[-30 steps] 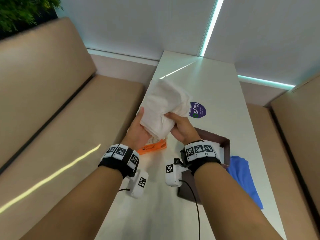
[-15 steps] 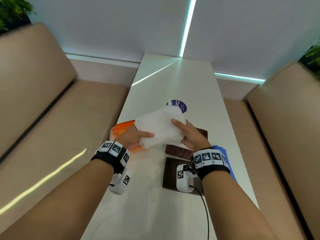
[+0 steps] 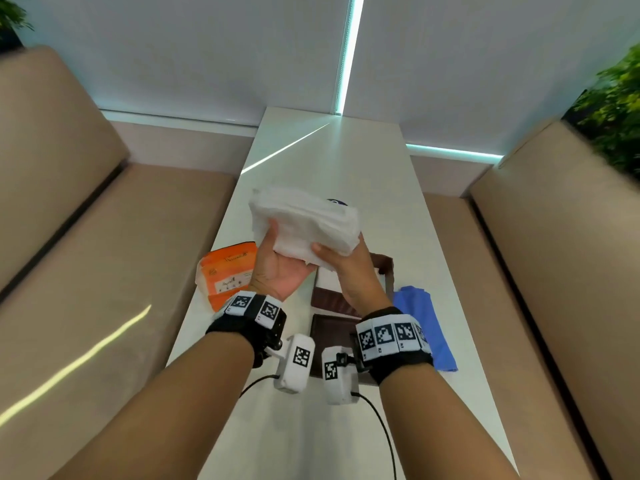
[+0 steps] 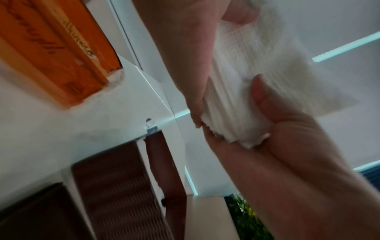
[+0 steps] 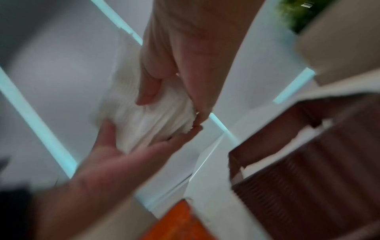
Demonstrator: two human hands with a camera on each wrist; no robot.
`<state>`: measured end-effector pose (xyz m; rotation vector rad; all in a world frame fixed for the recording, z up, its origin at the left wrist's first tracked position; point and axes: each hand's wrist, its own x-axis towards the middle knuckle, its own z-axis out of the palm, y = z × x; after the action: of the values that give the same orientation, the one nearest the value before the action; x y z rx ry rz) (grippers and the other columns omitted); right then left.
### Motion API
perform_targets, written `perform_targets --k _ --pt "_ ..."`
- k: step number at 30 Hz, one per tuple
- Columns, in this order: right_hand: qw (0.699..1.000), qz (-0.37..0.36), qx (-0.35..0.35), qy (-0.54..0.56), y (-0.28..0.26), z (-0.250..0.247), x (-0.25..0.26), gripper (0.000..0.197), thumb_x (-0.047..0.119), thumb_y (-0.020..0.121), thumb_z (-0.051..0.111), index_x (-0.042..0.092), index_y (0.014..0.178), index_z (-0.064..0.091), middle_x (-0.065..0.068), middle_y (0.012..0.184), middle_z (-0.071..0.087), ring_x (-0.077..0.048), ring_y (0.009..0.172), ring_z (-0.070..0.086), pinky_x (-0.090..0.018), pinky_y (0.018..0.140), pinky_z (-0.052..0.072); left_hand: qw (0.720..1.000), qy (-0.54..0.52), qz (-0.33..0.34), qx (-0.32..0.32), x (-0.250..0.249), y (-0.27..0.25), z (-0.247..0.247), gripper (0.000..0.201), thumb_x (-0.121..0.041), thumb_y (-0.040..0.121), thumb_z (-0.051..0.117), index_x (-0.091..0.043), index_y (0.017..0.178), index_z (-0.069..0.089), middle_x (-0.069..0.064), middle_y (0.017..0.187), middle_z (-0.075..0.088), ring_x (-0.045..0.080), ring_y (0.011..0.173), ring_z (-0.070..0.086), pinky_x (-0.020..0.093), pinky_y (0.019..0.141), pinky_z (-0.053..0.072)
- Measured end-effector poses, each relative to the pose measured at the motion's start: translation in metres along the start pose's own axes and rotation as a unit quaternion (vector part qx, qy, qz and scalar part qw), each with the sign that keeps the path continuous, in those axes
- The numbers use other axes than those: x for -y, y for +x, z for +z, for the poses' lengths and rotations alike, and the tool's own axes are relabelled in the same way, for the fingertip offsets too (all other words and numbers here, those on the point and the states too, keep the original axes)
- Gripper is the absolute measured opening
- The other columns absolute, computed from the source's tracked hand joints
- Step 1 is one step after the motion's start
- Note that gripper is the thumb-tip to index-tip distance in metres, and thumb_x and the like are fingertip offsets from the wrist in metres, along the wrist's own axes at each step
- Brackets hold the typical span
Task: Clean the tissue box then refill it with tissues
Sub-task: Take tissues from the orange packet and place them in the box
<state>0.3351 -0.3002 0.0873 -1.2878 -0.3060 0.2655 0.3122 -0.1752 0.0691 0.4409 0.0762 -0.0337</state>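
Observation:
A stack of white tissues (image 3: 304, 220) is held in the air between both hands, above the white table (image 3: 311, 161). My left hand (image 3: 277, 261) cups its near end from below, palm up, thumb on top. My right hand (image 3: 346, 265) grips the same end from the right, thumb pressed on the stack. In the left wrist view the tissues (image 4: 246, 81) rest in the left palm (image 4: 287, 138). The right wrist view, blurred, shows the right hand (image 5: 164, 78) pinching the tissues (image 5: 148, 118). The open brown tissue box (image 3: 382, 268) stands just under the right hand, partly hidden by it.
An orange tissue pack (image 3: 227, 275) lies on the table to the left. A brown lid (image 3: 332, 327) lies near the wrists, and a blue cloth (image 3: 424, 323) lies to its right. Beige benches (image 3: 104, 254) flank the narrow table.
The tissue stack has gone from crumpled upright to lying flat, then lifted and moved right towards the brown box. My left hand has turned palm up beneath it.

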Motion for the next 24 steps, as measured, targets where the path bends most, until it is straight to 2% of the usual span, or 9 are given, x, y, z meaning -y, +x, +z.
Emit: perform_targets --k 2,4,6,7,11,13,17,21,24 --pt "0.992 -0.041 -0.047 -0.113 -0.004 0.002 0.0 0.086 0.011 0.07 0.078 0.035 0.139 0.032 -0.006 0.139 0.046 -0.019 0.128 0.048 -0.043 0.108 0.042 1.0 -0.017 0.012 0.004 -0.006 0.003 -0.001 0.094 -0.041 0.062 0.081 -0.013 0.14 0.038 0.017 0.138 0.046 0.036 0.133 0.037 0.042 0.079 0.055" --pt "0.964 -0.114 -0.084 -0.226 -0.007 0.003 0.003 0.097 0.021 0.072 0.079 0.054 0.136 0.015 -0.005 0.141 0.038 -0.014 0.131 0.041 -0.023 0.109 0.039 1.0 -0.019 0.014 0.0 -0.009 0.004 -0.005 0.093 -0.043 0.061 0.081 -0.012 0.139 0.041 0.016 0.138 0.049 0.035 0.133 0.04 0.047 0.09 0.052" --pt "0.922 -0.175 -0.072 -0.337 -0.009 0.003 0.005 0.087 0.027 0.08 0.073 0.046 0.139 0.011 -0.007 0.142 0.032 -0.008 0.128 0.034 0.002 0.099 0.028 1.0 -0.007 0.013 0.002 -0.006 0.004 -0.008 0.099 -0.048 0.062 0.079 -0.011 0.143 0.035 0.017 0.144 0.044 0.035 0.135 0.039 0.053 0.106 0.038" --pt "0.904 -0.189 -0.059 -0.378 -0.009 0.003 0.006 0.077 0.029 0.084 0.069 0.042 0.14 0.018 -0.007 0.142 0.03 -0.006 0.127 0.032 0.007 0.093 0.025 1.0 -0.005 0.013 0.002 -0.004 0.004 -0.009 0.1 -0.05 0.062 0.078 -0.011 0.143 0.034 0.017 0.145 0.042 0.035 0.135 0.039 0.054 0.109 0.034" --pt "0.872 -0.187 -0.058 -0.449 -0.007 0.007 0.003 0.03 0.027 0.087 0.065 0.014 0.114 0.063 -0.01 0.132 0.042 -0.011 0.111 0.045 -0.009 0.086 0.035 1.0 -0.016 0.009 -0.001 0.002 0.003 -0.006 0.088 -0.05 0.065 0.075 -0.008 0.136 0.044 0.018 0.134 0.053 0.032 0.125 0.052 0.048 0.099 0.047" --pt "0.864 -0.189 -0.074 -0.461 -0.005 0.006 -0.001 0.027 0.026 0.086 0.066 0.005 0.104 0.064 -0.013 0.12 0.05 -0.018 0.103 0.052 -0.018 0.083 0.039 1.0 -0.015 0.02 -0.018 0.003 0.003 -0.005 0.082 -0.053 0.067 0.07 -0.008 0.132 0.048 0.018 0.126 0.06 0.031 0.118 0.058 0.045 0.092 0.051" --pt "0.88 -0.201 -0.11 -0.417 -0.006 0.011 -0.005 0.035 0.037 0.087 0.058 0.004 0.095 0.064 -0.01 0.105 0.056 -0.015 0.098 0.047 -0.018 0.086 0.035 0.998 -0.01 0.039 -0.04 0.005 0.004 -0.009 0.089 -0.058 0.064 0.07 -0.01 0.135 0.046 0.016 0.123 0.062 0.03 0.116 0.059 0.045 0.09 0.052" --pt "0.822 -0.253 -0.12 -0.496 -0.003 0.019 -0.01 0.033 0.04 0.084 0.057 0.01 0.09 0.069 -0.006 0.108 0.063 -0.016 0.107 0.04 -0.028 0.09 0.038 1.0 0.011 0.016 0.0 0.007 0.002 -0.009 0.088 -0.055 0.066 0.072 -0.01 0.136 0.045 0.015 0.129 0.057 0.028 0.121 0.055 0.044 0.101 0.047" --pt "0.8 -0.262 -0.111 -0.529 -0.002 0.017 -0.004 0.033 0.042 0.083 0.059 0.013 0.092 0.069 -0.003 0.103 0.067 -0.018 0.105 0.047 -0.035 0.087 0.043 1.0 0.016 0.009 0.013 0.006 0.001 -0.015 0.088 -0.053 0.064 0.075 -0.01 0.134 0.046 0.014 0.127 0.059 0.027 0.118 0.057 0.044 0.094 0.05"
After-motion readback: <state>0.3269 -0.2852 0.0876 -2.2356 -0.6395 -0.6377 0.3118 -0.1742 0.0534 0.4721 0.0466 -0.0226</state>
